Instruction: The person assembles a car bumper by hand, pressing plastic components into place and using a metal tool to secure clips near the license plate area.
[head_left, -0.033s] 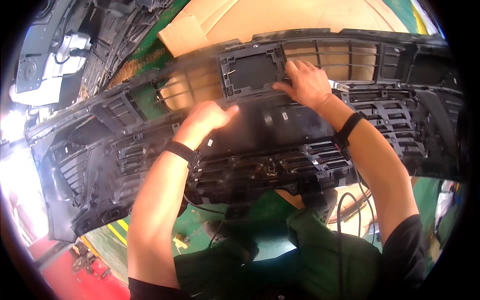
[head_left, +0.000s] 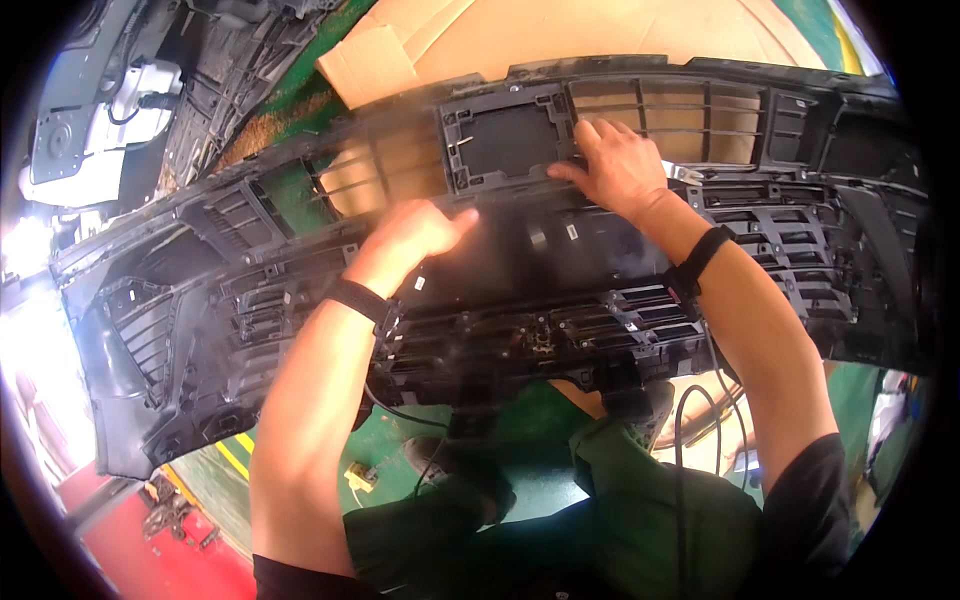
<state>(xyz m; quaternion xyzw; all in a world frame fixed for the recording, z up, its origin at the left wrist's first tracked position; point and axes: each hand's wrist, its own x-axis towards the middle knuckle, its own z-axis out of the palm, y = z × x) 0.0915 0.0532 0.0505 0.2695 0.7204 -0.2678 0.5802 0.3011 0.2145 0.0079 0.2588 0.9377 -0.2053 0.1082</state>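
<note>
A long black car bumper with grille slats spans the view in front of me, inner side showing. At its far middle sits a square black frame. My right hand grips the bar by the frame's right edge; its fingers curl over at the grille opening and its thumb lies on the frame's near corner. My left hand holds the same long bar, left of the frame, thumb stretched out to the right; its fingertips are hidden. A small shiny metal piece shows beside my right wrist.
Beyond the bumper lies brown cardboard. Other dark car parts stand at the far left. A black cable loops near my right leg. A yellow plug-like piece lies on the green floor, and red items at the lower left.
The bumper has turned very slightly, its right end toward me and its left end away. Both hands keep the same hold.
</note>
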